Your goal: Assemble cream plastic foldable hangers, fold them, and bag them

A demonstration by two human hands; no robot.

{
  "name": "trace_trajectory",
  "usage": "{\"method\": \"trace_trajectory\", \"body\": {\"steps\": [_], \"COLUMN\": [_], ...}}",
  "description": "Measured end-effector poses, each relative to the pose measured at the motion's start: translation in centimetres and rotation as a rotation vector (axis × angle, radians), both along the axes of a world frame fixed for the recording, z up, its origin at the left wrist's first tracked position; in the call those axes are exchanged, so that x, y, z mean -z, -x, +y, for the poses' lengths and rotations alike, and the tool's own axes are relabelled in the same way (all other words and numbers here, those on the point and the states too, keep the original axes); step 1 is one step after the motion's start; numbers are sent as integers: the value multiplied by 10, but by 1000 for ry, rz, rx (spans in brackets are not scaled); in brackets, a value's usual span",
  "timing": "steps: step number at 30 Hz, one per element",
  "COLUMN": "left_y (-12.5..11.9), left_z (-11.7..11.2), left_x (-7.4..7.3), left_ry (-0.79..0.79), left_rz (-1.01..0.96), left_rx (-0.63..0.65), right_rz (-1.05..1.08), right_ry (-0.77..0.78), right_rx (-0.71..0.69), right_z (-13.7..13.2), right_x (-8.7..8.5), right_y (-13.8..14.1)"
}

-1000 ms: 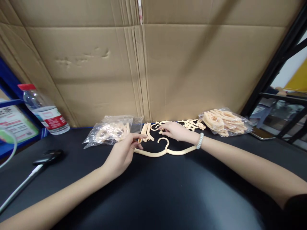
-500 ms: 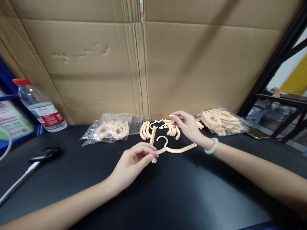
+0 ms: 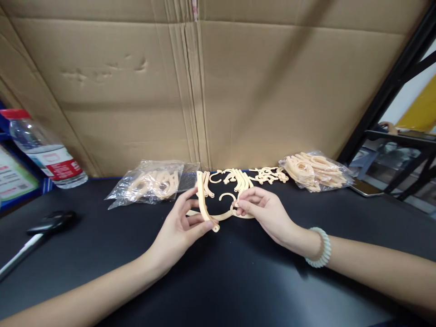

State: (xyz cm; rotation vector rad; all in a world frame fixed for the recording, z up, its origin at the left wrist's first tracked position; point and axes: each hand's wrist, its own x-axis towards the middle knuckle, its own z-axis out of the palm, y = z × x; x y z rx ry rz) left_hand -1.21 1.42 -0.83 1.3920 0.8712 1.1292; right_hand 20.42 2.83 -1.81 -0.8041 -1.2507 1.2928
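Observation:
My left hand pinches a curved cream plastic strip that stands nearly upright above the black table. My right hand, with a pale bead bracelet at the wrist, pinches the middle of a small cream hanger close to its hook. The two hands nearly meet over the hanger. Just behind them lie loose cream strips and hooks in a row.
A clear bag of cream parts lies at the back left and another bag at the back right. A cardboard wall closes the back. A water bottle stands far left, near a black and white tool. A black frame rises at right.
My right hand has come back from the loose parts to the hanger's middle. My left hand has turned its strip upright and drawn closer to the right hand.

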Motion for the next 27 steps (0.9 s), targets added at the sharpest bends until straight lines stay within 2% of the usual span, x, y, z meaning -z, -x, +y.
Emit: {"method": "trace_trajectory", "body": {"steps": [4, 9, 13, 20, 27], "left_y": [1, 1, 1, 1, -4], "left_z": [0, 0, 1, 1, -4], "left_x": [0, 0, -2, -2, -7], "left_ry": [-11, -160, -260, -288, -335], "left_rz": [102, 196, 319, 337, 334], "left_rx": [83, 83, 72, 89, 102], "right_rz": [63, -28, -80, -89, -190], "right_ry": [3, -25, -81, 44, -6], "right_rx": [-29, -43, -155, -317, -401], "right_z": [2, -3, -8, -11, -12], "right_x": [2, 0, -1, 0, -2], "right_y": [-4, -2, 1, 5, 4]}}
